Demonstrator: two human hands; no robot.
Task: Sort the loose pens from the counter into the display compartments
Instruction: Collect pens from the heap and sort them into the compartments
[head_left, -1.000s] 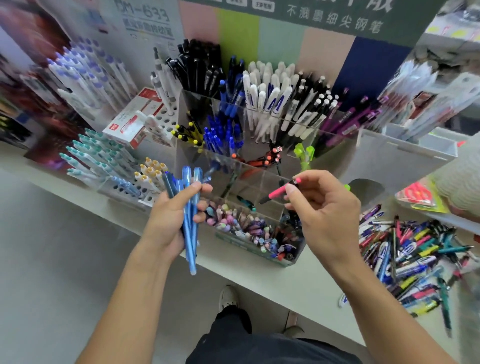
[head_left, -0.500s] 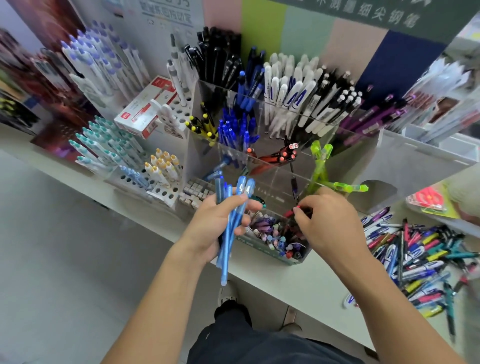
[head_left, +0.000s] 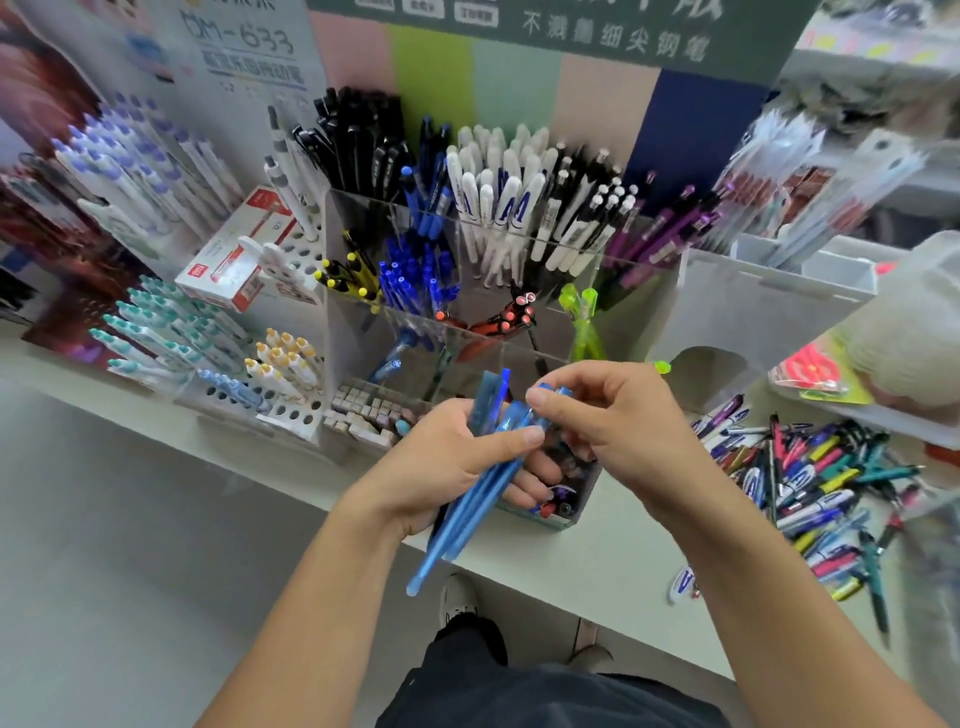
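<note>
My left hand (head_left: 441, 462) grips a bundle of light blue pens (head_left: 467, 499), tips pointing down over the counter's front edge. My right hand (head_left: 613, 421) pinches the top end of one blue pen in that bundle, just in front of the clear display compartments (head_left: 467, 332). The compartments hold black, blue, white, yellow-tipped, red, green and purple pens. A pile of loose mixed pens (head_left: 810, 478) lies on the counter to the right of my right arm.
White peg racks with teal and orange-capped pens (head_left: 171, 332) stand at the left beside a red-and-white box (head_left: 234, 254). A low bin of small items (head_left: 556, 499) sits under my hands. One white pen (head_left: 683, 584) lies near the counter edge.
The pink pen has left my right hand, which dipped toward the front bin and then came over to the blue bundle. My left hand has shifted right with the bundle.
</note>
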